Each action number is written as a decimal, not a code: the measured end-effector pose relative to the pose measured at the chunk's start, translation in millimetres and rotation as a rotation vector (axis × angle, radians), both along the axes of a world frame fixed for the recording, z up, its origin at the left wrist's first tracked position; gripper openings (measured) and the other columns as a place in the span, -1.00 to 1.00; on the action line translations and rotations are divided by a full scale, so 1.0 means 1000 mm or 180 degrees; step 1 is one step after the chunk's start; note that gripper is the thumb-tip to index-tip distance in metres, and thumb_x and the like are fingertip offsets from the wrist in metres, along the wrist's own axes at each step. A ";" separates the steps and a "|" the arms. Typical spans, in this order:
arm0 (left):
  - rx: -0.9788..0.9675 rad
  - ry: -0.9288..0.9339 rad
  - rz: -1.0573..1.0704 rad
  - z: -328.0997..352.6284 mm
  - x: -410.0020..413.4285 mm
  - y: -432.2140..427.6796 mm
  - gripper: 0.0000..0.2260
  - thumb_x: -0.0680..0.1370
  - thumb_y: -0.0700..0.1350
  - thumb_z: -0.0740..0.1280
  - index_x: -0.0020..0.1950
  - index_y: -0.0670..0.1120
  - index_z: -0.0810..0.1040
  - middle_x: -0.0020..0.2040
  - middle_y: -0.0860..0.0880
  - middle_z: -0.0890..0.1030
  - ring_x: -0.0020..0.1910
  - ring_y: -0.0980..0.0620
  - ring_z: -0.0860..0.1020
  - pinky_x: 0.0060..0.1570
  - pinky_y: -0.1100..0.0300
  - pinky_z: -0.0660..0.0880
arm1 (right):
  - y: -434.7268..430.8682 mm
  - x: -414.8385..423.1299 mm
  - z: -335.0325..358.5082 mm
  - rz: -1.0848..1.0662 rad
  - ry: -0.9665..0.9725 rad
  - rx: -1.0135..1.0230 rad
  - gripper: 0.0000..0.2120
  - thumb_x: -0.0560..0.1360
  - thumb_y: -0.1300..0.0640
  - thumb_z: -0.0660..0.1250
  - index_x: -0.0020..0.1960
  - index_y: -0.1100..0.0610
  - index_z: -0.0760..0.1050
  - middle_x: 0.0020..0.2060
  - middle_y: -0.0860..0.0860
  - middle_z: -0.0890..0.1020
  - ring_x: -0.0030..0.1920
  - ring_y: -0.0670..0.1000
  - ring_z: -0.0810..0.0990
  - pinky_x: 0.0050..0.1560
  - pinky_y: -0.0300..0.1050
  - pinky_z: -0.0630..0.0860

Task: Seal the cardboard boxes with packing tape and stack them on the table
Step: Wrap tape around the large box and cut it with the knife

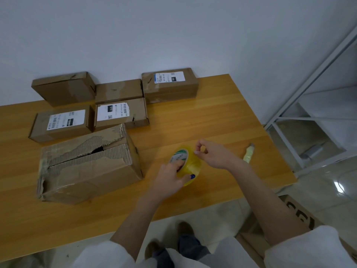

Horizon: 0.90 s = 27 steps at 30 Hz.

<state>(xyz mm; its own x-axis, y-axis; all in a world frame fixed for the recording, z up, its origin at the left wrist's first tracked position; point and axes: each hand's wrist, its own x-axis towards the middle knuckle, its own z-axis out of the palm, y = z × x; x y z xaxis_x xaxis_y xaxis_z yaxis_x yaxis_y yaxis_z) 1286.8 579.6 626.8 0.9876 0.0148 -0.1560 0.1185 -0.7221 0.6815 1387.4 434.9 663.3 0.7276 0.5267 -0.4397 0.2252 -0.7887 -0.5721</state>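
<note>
My left hand (pixel 170 177) grips the tape roll (pixel 193 164) over the table (pixel 212 117), fingers in the core and thumb on the outer face. My right hand (pixel 214 154) has thumb and forefinger pinched together at the tape roll's upper rim. I judge they hold the loose end, though the clear film doesn't show. I'd peel slowly, keep the strip flat, then carry it to the torn box (pixel 90 163) just left. Small boxes (pixel 119 113) lie behind it, and a cutter (pixel 248 153) lies to the right.
</note>
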 end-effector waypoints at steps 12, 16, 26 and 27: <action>0.0222 0.0055 0.0113 -0.009 0.000 -0.004 -0.76 0.52 0.01 0.33 0.06 -0.12 0.50 -0.29 0.11 0.40 -0.32 0.09 0.40 -0.32 0.16 0.37 | 0.001 0.009 -0.005 -0.0383 0.0066 -0.0386 -0.82 0.61 -0.05 0.21 0.03 0.07 0.40 -0.07 0.02 0.50 -0.08 0.04 0.49 -0.16 -0.11 0.39; 0.0154 0.0046 0.0180 -0.006 -0.001 0.004 -0.83 0.53 -0.01 0.33 -0.12 -0.06 0.40 -0.36 0.15 0.36 -0.40 0.14 0.36 -0.43 0.28 0.24 | -0.006 0.014 -0.001 -0.1120 -0.0574 0.0535 -0.86 0.60 0.05 0.25 0.08 0.07 0.52 0.23 0.06 0.49 0.09 0.01 0.49 0.01 -0.15 0.34; 0.0144 -0.0111 0.0100 0.000 0.000 0.013 -0.86 0.51 -0.03 0.35 -0.10 0.03 0.38 -0.29 0.16 0.41 -0.31 0.14 0.41 -0.41 0.38 0.23 | 0.016 0.000 -0.012 -0.0969 0.0249 0.0654 -0.73 0.49 -0.05 0.41 -0.10 0.17 0.64 -0.22 0.12 0.70 -0.17 0.03 0.68 -0.05 0.01 0.61; 0.0154 -0.0133 0.0089 0.001 0.000 0.014 -0.87 0.52 -0.03 0.35 -0.08 0.03 0.40 -0.28 0.16 0.41 -0.31 0.16 0.40 -0.41 0.40 0.24 | 0.017 0.000 -0.012 -0.1054 0.0328 0.0696 -0.76 0.47 -0.04 0.43 -0.13 0.15 0.64 -0.23 0.12 0.69 -0.16 0.06 0.68 -0.03 0.03 0.62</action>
